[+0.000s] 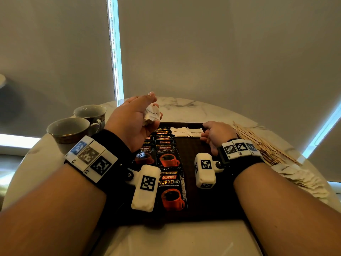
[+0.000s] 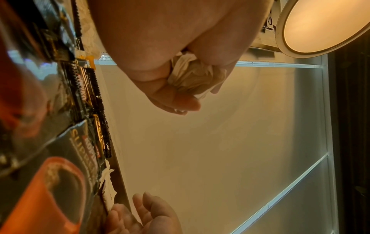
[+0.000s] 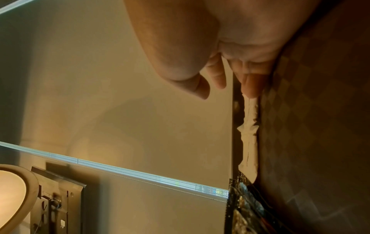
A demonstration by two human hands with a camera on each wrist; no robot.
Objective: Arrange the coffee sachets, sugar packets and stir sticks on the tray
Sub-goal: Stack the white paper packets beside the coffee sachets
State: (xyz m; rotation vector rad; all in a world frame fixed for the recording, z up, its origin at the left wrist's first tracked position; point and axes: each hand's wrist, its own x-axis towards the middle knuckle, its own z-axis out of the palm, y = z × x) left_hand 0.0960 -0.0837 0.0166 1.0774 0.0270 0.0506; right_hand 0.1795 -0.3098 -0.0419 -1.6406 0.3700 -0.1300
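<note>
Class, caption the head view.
Left hand holds sugar packets; right hand touches a sugar packet on the tray.

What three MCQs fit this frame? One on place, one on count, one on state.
1. Where do the stir sticks lie?
A. on the table right of the tray
B. on the tray
C. in a cup

2. How many cups stand on the left?
A. one
B. two
C. four

3. What is the left hand doing?
A. resting flat
B. holding a cup
C. holding a bunch of sugar packets

Key: A, the sticks are piled off the tray's right edge; B, two cups side by side; C, white packets sit in its curled fingers.
</note>
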